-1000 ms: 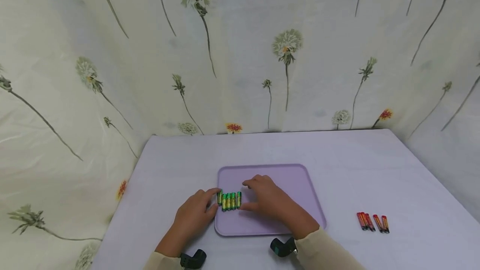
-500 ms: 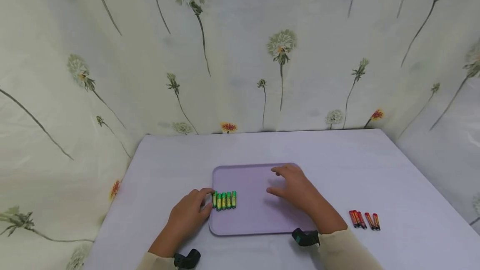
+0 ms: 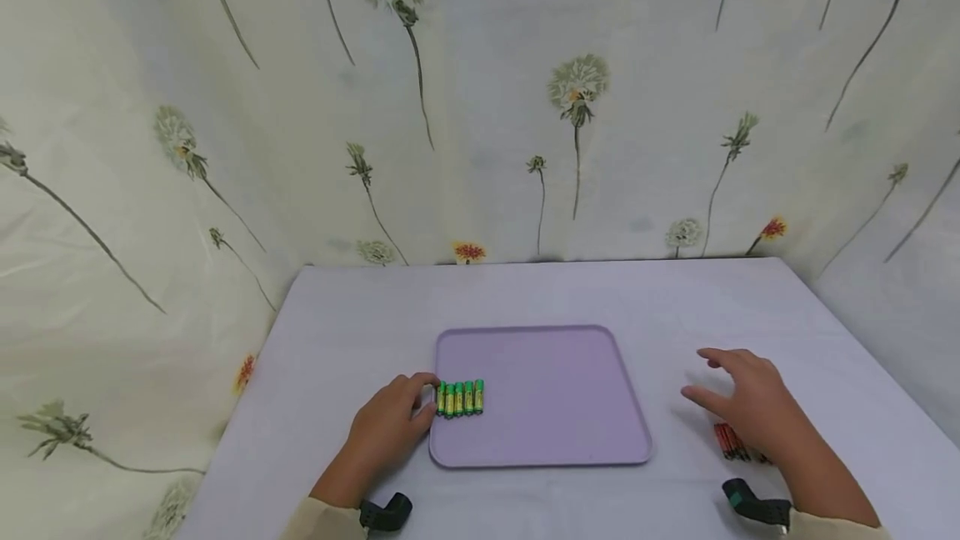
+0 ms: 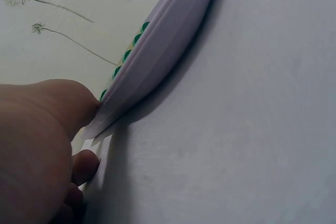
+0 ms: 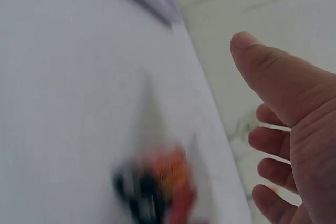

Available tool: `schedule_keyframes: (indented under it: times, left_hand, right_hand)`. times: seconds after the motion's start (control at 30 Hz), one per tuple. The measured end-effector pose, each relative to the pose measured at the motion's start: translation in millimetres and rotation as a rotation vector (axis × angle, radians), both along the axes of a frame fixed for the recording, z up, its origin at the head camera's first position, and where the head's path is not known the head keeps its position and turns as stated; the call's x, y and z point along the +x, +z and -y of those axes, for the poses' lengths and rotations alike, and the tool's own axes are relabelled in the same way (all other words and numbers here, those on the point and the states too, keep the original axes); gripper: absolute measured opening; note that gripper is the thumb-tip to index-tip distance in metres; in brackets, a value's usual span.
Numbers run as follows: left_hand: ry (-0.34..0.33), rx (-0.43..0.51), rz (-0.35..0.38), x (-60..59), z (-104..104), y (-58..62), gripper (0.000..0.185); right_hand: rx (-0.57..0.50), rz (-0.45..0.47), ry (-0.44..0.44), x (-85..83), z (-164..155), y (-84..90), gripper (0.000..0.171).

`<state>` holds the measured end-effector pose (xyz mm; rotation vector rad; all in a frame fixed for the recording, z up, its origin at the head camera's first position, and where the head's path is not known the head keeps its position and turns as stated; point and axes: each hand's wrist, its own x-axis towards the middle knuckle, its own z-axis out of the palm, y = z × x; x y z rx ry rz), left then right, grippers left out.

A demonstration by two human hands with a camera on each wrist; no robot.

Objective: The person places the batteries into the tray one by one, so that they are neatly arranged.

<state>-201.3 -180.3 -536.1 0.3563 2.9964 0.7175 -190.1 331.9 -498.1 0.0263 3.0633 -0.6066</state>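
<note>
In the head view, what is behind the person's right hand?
Red batteries on the table partly show past the right hand. The hand covers the rest, so their full number cannot be told.

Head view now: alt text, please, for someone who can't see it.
A person's left hand is at the left edge of a lilac rectangular tray holding five green-and-yellow cylindrical batteries in a row, while their right hand partly hides red-and-black cylindrical batteries on a pale table. Behind is a flowered backdrop.
</note>
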Motion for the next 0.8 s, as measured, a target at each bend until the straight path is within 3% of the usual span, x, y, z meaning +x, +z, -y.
schedule_keyframes:
  times: [0.17, 0.3, 0.6, 0.8]
  left_hand:
    - [0.011, 0.004, 0.004, 0.7, -2, 1.2, 0.037]
    - [0.031, 0.022, -0.008, 0.4, -2, -0.8, 0.040]
    - [0.049, 0.021, 0.002, 2.6, -2, -0.7, 0.015]
    - [0.029, -0.011, 0.002, 3.5, -2, 0.4, 0.011]
  right_hand:
    - [0.058, 0.094, -0.064, 16.1, -52, -11.0, 0.097]
    - [0.075, 0.119, -0.038, 27.8, -77, -20.9, 0.098]
    - [-0.032, 0.013, 0.086, 54.7, -89, -28.7, 0.088]
    - [-0.007, -0.052, 0.143, 63.2, -90, -33.0, 0.079]
